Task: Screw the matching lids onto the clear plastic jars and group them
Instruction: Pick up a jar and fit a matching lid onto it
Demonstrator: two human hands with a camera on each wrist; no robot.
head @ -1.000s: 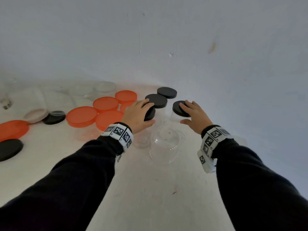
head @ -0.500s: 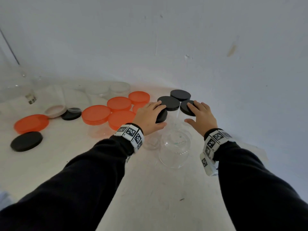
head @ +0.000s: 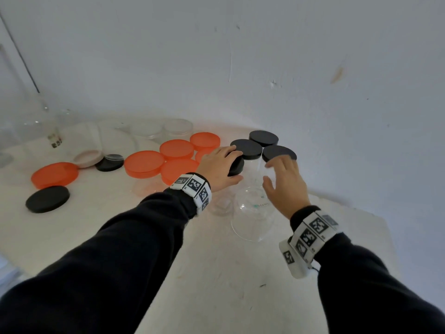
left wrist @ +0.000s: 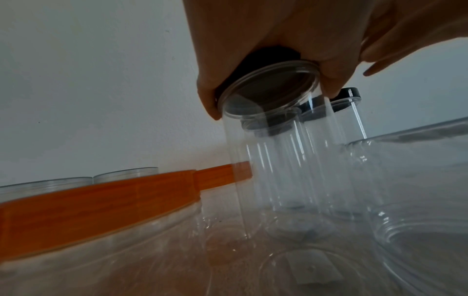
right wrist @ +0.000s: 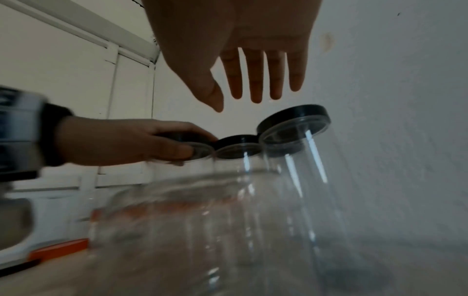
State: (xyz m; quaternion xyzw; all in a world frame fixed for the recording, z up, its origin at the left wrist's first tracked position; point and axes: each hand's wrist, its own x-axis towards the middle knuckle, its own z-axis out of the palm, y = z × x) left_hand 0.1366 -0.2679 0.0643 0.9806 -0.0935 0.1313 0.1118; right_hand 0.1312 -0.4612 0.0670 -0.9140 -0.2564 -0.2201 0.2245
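Nearest the front edge of the bench [head: 216,273] stands an open, lidless clear jar [head: 252,213]. Above and just behind it hangs the right hand [head: 285,186], fingers straight and spread, its grip apart and holding nothing. Half a second ago this hand rested on the lid of the rightmost black-lidded jar [head: 278,153]; it has since lifted off and drawn back toward the person, leaving that jar standing free. Judged from this, that jar has just been placed in its group.

Beside it the left hand [head: 220,168] keeps its grip clamped from above on the black lid [left wrist: 268,58] of a tall clear jar [left wrist: 273,160], as in the earlier frames. In the left wrist view this jar leans; whether its base touches the bench cannot be told. It sits close against the two black-lidded jars [head: 246,148] behind it, so the black group looks nearly gathered.

To the left lie the orange-lidded jars [head: 177,149]. Farther left, a loose orange lid [head: 55,174] and a loose black lid [head: 47,198] lie flat. Toward the back edge stand several uncapped clear jars [head: 177,128], so capping remains.
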